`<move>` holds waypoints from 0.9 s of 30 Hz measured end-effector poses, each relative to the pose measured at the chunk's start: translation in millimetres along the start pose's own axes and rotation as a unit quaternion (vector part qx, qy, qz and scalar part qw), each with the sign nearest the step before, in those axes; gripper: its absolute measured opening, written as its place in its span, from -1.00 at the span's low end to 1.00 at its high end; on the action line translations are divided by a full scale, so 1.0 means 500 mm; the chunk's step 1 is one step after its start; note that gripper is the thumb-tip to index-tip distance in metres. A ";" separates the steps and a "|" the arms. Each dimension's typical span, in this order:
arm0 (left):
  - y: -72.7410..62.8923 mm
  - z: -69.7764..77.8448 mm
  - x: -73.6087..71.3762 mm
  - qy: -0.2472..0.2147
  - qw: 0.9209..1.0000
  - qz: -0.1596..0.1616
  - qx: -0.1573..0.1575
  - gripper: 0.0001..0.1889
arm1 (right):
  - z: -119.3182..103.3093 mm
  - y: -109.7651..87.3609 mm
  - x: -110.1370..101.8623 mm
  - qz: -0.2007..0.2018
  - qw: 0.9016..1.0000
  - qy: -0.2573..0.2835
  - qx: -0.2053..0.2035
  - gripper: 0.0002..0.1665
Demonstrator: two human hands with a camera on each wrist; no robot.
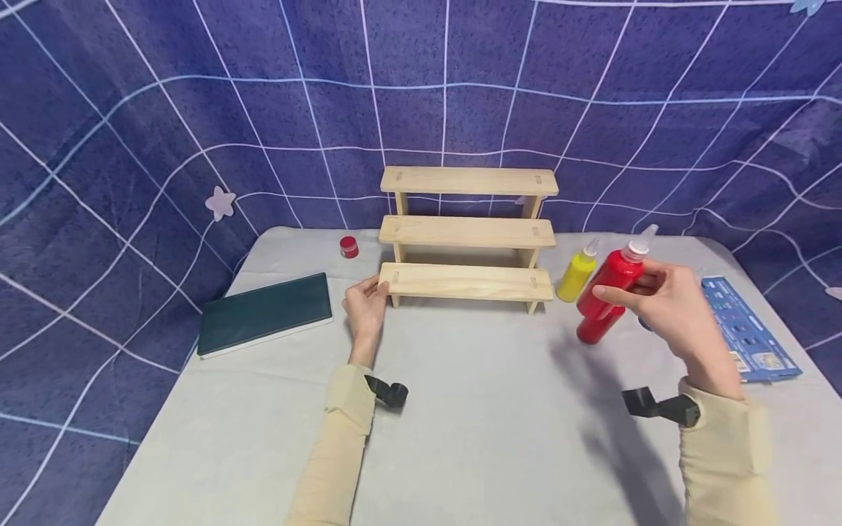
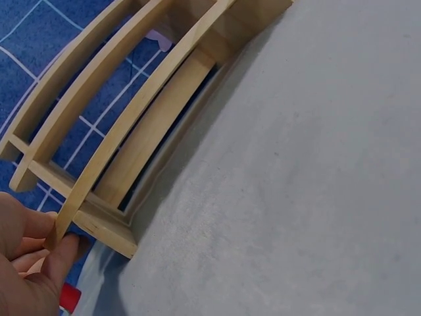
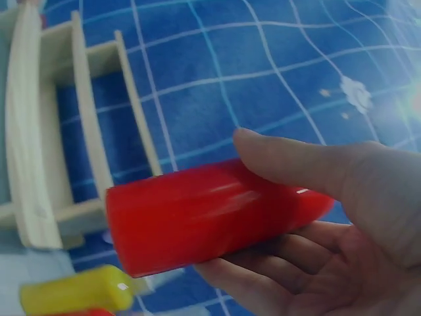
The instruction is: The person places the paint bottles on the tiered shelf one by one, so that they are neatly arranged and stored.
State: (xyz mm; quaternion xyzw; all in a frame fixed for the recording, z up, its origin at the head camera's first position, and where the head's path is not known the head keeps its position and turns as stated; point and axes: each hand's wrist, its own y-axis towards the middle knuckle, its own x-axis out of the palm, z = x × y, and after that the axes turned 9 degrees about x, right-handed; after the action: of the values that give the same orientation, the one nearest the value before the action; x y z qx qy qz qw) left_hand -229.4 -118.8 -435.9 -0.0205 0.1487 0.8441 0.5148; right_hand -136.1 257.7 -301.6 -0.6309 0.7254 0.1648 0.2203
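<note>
"Where's the red bottle [image 1: 608, 275]?"
"Raised and tilted, right of the rack [image 1: 467, 231], near the yellow bottle [image 1: 575, 278] and a second red one [image 1: 595, 331]. The right hand [image 1: 677, 310] grips it, thumb opposite fingers."
"And the left hand [image 1: 365, 310]?"
"Thumb and fingers pinch the lowest step [image 1: 467, 282] at its left end."

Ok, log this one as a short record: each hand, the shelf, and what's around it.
left hand: pinches the left end of the bottom step
right hand: holds a red bottle above the table
shelf: wooden, three steps
right of shelf: yellow bottle, partly hidden second red bottle, blue packet
left of shelf: small red jar, dark flat case
</note>
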 end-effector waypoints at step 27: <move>-0.002 -0.004 -0.001 0.019 1.000 0.013 0.006 -0.74 | -0.084 0.151 0.135 -0.002 0.999 0.036 -0.036 -0.46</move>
State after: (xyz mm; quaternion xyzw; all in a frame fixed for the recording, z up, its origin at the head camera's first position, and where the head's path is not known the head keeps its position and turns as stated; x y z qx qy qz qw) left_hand -228.4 -119.5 -438.0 -0.0316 0.1640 0.8493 0.5009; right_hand -222.7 190.3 -304.4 -0.6455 0.7252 0.1671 0.1717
